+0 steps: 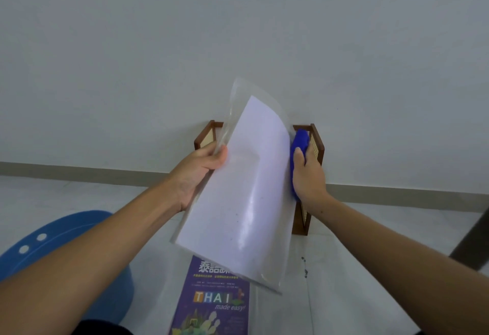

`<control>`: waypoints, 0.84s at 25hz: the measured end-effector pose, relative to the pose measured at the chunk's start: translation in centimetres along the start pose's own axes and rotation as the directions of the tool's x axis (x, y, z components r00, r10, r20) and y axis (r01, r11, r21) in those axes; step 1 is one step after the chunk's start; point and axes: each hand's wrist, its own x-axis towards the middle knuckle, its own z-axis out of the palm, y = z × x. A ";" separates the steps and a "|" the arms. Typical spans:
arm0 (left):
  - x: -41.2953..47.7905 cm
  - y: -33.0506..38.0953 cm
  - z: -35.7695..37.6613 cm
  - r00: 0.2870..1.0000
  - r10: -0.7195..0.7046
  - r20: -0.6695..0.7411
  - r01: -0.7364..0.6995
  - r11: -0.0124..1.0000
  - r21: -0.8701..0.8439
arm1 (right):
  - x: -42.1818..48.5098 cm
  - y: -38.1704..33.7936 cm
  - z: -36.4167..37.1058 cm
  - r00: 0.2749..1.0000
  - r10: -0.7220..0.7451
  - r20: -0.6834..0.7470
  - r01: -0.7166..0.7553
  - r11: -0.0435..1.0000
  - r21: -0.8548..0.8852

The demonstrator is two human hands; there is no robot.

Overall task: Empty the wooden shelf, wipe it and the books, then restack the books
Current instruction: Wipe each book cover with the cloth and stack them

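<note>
My left hand (199,169) grips the left edge of a clear plastic sleeve (238,189) with white paper inside, held up and tilted in front of me. Bunched in my right hand (308,176) is a blue cloth (299,141), held at the sleeve's right edge. Behind the sleeve stands the wooden shelf (316,147) with cane side panels, against the wall; most of it is hidden. A purple book (217,303) marked "THAI made easy!" lies flat on the floor below the sleeve.
A blue plastic stool (63,236) with white holes sits at the lower left beside my left arm. A dark slanted object (473,244) shows at the right edge. White floor tiles meet a grey baseboard (79,170) and a plain wall.
</note>
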 end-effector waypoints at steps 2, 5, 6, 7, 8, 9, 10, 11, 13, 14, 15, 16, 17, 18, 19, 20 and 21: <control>0.0 -0.1 0.0 1.000 -0.003 0.000 0.003 0.999 0.041 | 0.6 0.9 -0.3 0.990 0.094 -0.109 -0.102 0.992 -0.076; 0.0 -0.2 0.1 1.000 -0.003 0.008 0.002 0.990 0.140 | 0.9 1.9 -1.3 0.966 0.208 -0.154 -0.242 0.939 -0.245; 0.0 -0.2 0.3 1.000 0.000 0.015 -0.003 0.984 0.176 | 0.9 2.2 -1.8 0.956 0.240 -0.166 -0.279 0.918 -0.281; 0.0 -0.3 0.5 1.000 0.005 0.017 -0.009 0.976 0.217 | 0.9 2.3 -2.2 0.943 0.284 -0.172 -0.324 0.902 -0.286; 0.1 -0.5 0.6 1.000 0.012 0.011 -0.015 0.964 0.264 | 0.9 2.5 -2.5 0.924 0.342 -0.170 -0.376 0.892 -0.251; 0.1 -0.7 0.8 1.000 0.013 -0.002 -0.011 0.947 0.320 | 0.8 2.4 -2.7 0.897 0.414 -0.151 -0.436 0.886 -0.159; 0.2 -1.0 0.8 1.000 0.004 -0.011 0.001 0.926 0.379 | 0.6 2.3 -2.6 0.865 0.491 -0.100 -0.495 0.869 -0.017; 0.4 -1.4 0.8 1.000 -0.021 -0.013 0.025 0.899 0.438 | 0.2 1.9 -2.5 0.830 0.557 -0.017 -0.550 0.824 0.132; 0.6 -2.1 1.1 0.997 -0.081 -0.012 0.074 0.830 0.552 | -0.8 0.9 -2.0 0.778 0.605 0.168 -0.626 0.723 0.292; 0.7 -2.5 1.3 0.995 -0.098 -0.007 0.082 0.796 0.600 | -1.3 0.5 -1.7 0.767 0.603 0.219 -0.641 0.707 0.298; 0.7 -2.7 1.6 0.994 -0.111 0.008 0.081 0.766 0.637 | -1.7 0.1 -1.4 0.768 0.595 0.236 -0.640 0.708 0.299; 0.7 -3.0 1.9 0.992 -0.125 0.035 0.070 0.742 0.667 | -2.0 -0.2 -1.3 0.777 0.584 0.233 -0.629 0.714 0.308; 0.9 -3.2 2.1 0.987 -0.141 0.075 0.050 0.716 0.696 | -2.3 -0.5 -1.4 0.789 0.572 0.223 -0.614 0.720 0.323; 0.9 -3.5 2.1 0.979 -0.166 0.119 0.029 0.689 0.724 | -2.4 -0.9 -1.5 0.799 0.561 0.214 -0.600 0.726 0.337; 1.0 -3.7 2.1 0.966 -0.202 0.164 0.013 0.667 0.745 | -2.4 -1.1 -1.8 0.808 0.550 0.210 -0.587 0.729 0.352; 1.1 -4.0 2.3 0.949 -0.237 0.209 -0.003 0.655 0.756 | -2.3 -1.4 -2.2 0.815 0.538 0.217 -0.579 0.727 0.371; 1.3 -4.4 2.5 0.931 -0.264 0.250 -0.020 0.650 0.760 | -2.1 -1.7 -2.6 0.817 0.522 0.244 -0.576 0.720 0.387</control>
